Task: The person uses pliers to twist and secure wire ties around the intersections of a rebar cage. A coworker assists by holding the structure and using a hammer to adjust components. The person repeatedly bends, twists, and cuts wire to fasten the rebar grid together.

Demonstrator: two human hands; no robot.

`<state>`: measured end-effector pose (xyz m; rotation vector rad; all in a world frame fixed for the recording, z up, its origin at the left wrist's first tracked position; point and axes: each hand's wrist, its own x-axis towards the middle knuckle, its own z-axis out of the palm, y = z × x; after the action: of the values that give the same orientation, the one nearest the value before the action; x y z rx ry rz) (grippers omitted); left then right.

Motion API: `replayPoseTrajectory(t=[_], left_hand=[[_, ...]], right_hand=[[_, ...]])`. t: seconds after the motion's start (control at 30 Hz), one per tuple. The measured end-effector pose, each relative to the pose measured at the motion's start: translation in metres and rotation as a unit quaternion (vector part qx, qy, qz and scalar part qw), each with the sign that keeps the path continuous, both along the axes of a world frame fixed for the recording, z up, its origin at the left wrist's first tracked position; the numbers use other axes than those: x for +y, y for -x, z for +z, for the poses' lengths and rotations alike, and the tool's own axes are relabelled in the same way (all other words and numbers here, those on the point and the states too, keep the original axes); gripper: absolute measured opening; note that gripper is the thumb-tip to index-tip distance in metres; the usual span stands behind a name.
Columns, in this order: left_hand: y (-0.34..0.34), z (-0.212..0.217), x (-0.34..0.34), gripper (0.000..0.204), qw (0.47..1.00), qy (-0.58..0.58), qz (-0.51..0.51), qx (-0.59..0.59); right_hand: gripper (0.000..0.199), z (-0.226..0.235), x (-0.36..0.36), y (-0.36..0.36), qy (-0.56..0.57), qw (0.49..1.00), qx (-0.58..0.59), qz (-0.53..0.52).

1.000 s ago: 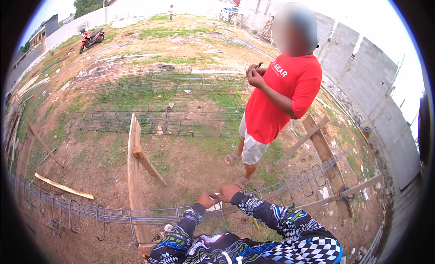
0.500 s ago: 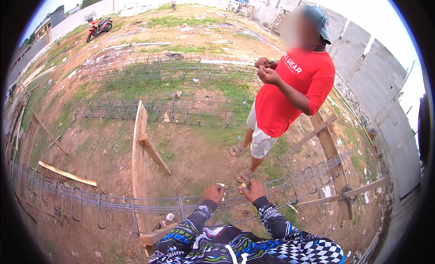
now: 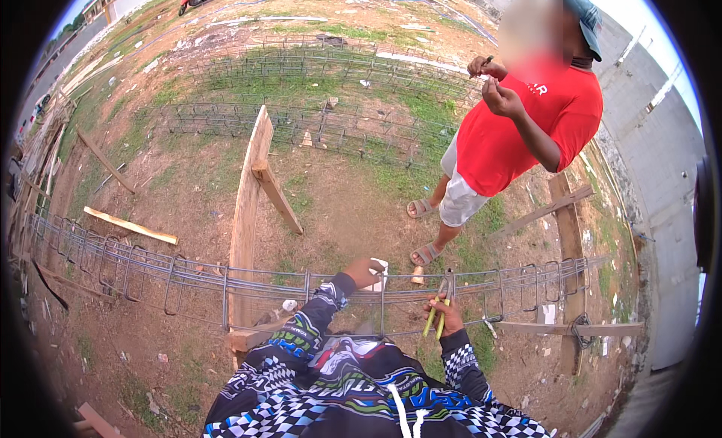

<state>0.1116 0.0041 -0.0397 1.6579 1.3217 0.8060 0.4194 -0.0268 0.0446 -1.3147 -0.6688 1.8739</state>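
A long cage of steel rebar (image 3: 256, 286) with stirrups runs across in front of me. My right hand (image 3: 450, 316) is closed around end-cutting pincers (image 3: 438, 310) with yellow-green handles; their dark jaws point away from me, over the bars. At the far side of the cage, beside a stirrup, my left hand (image 3: 364, 273) has its fingers closed at a small white piece (image 3: 381, 275), which looks held though the grip is partly hidden. A small tan block (image 3: 417, 275) shows just beyond the bars, between my hands.
A person in a red shirt (image 3: 519, 137) stands beyond the cage, fingers around a small dark item. Upright boards (image 3: 248, 205) and a wooden crosspiece (image 3: 541, 327) stand at the cage. More rebar cages (image 3: 301, 122) lie on the grass. A concrete block wall (image 3: 662, 182) stands right.
My view has tipped downward. My right hand has drawn back toward me, and the pincers now show in it. My left hand stays by the white piece. The other person still stands opposite.
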Motion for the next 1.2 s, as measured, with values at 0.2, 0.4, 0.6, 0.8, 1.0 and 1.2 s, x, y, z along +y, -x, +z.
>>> replayPoseTrajectory(t=[0.2, 0.4, 0.6, 0.8, 1.0, 1.2], left_hand=[[0.021, 0.006, 0.007, 0.045, 0.986, 0.124, -0.097, -0.061], [0.009, 0.02, 0.005, 0.05, 0.99, 0.098, -0.101, 0.015], [0.005, 0.014, 0.0, 0.042, 0.995, 0.08, -0.034, 0.039], [-0.004, 0.016, -0.004, 0.039, 0.995, 0.08, 0.008, 0.057], [-0.003, 0.001, -0.004, 0.04, 0.994, 0.063, 0.071, 0.061], [-0.003, 0.019, -0.005, 0.034, 0.991, 0.109, 0.059, 0.048]], right_hand=[[0.04, 0.021, 0.052, -0.007, -0.274, 0.76, -0.407, 0.426], [0.059, 0.074, 0.098, 0.036, -0.468, 0.313, -0.586, 0.583], [0.057, 0.068, 0.157, 0.067, -0.534, 0.129, -0.548, 0.631], [0.056, 0.077, 0.218, 0.102, -0.38, 0.17, -0.519, 0.747], [0.051, 0.1, 0.23, 0.216, -0.205, 0.011, -0.472, 0.857], [0.059, 0.058, 0.259, 0.258, -0.211, -0.079, -0.39, 0.893]])
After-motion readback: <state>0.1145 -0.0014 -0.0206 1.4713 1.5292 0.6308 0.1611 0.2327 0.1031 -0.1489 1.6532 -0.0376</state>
